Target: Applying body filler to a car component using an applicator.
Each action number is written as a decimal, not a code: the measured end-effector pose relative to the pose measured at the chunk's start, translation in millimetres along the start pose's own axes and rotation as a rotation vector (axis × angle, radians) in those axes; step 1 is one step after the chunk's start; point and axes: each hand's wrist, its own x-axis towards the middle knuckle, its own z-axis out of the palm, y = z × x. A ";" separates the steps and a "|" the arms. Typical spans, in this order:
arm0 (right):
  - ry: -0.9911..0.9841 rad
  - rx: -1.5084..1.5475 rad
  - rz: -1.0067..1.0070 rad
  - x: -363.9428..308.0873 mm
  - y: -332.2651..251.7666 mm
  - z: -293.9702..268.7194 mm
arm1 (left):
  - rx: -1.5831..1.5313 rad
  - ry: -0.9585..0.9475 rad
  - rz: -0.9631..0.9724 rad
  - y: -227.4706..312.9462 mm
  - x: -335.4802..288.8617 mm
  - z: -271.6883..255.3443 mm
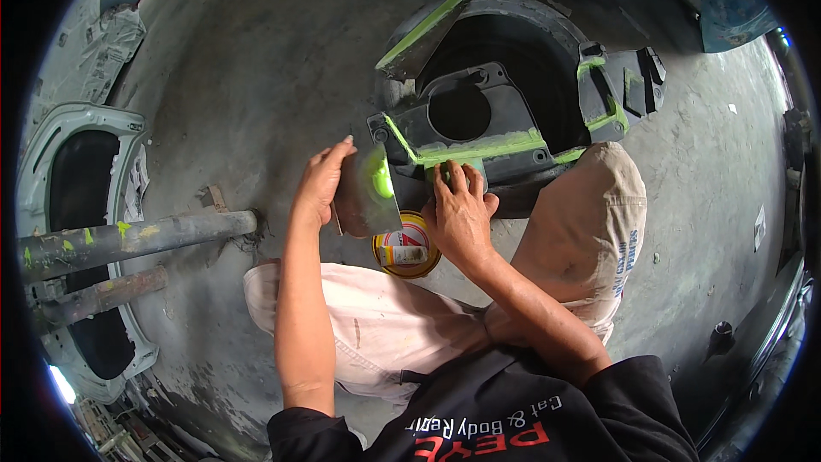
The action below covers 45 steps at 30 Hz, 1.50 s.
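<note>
My left hand (320, 184) grips the edge of a flat, dull metal plate (359, 205), which carries a bright lime-green dab of putty (381, 178). To its right, my right hand (464, 221) pinches a small green putty spreader (477, 174) under its fingertips. The spreader meets the near edge of a black panel (402, 130) with a large round hole. Lime-green putty (487, 147) runs in a band along that edge. The panel rests on a dark tyre (530, 13). Between my hands and my folded leg stands a round yellow and red tin (402, 270) with a small tube (404, 255) on its lid.
Two more putty-streaked dark pieces lean on the tyre: a long one (423, 38) at the far left and a bracket (603, 94) at the right. Paint-marked pipes (171, 235) reach in from the left, over a pale car panel (90, 120). A blue patterned cloth (740, 4) hangs at the far right.
</note>
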 end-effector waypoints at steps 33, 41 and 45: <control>0.015 -0.004 -0.030 4.9 -3.0 8.6 | 0.108 -0.178 -0.097 -33.9 28.6 23.4; -0.035 -0.073 -0.019 2.3 -0.9 9.8 | 0.014 -0.234 -0.123 -7.2 6.5 36.6; -0.138 -0.007 -0.001 1.9 -5.4 -8.1 | 0.016 -0.230 -0.117 -16.4 13.4 29.0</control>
